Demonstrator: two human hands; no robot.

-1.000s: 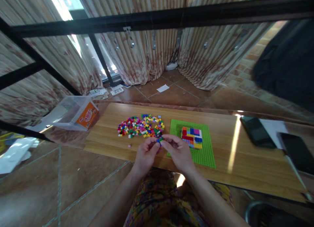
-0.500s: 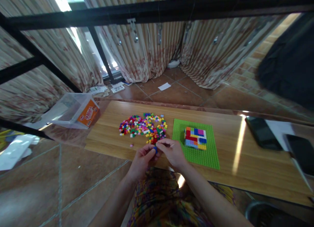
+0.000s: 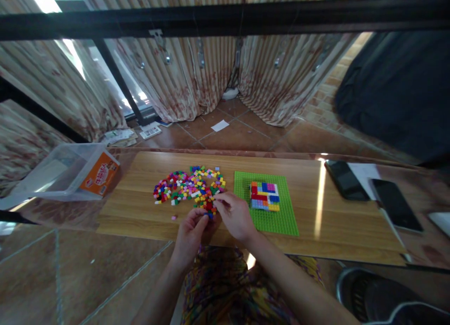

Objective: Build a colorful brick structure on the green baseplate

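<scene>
My left hand point(image 3: 190, 231) is closed in a pinch on a small blue toy brick point(image 3: 210, 215) near the table's front edge. My right hand point(image 3: 235, 214) hovers at the near right edge of the pile of loose toy bricks point(image 3: 191, 187), thumb and forefinger drawn together; what lies between them, if anything, is too small to make out. Right of that hand is a green baseplate point(image 3: 286, 208) bearing a block of joined multicoloured bricks point(image 3: 265, 196). A single pink brick point(image 3: 174, 217) lies apart from the pile, to the left of my left hand.
A clear plastic box point(image 3: 66, 170) with an orange label stands left of the wooden board point(image 3: 123, 198). At the right lie two dark phones point(image 3: 346, 180) and white paper point(image 3: 363, 175). A black metal bar point(image 3: 225, 20) crosses above, before the curtains.
My hands have drawn apart: the left keeps the blue brick, while the right has let go of it and moved to the pile's near edge. The view has shifted.
</scene>
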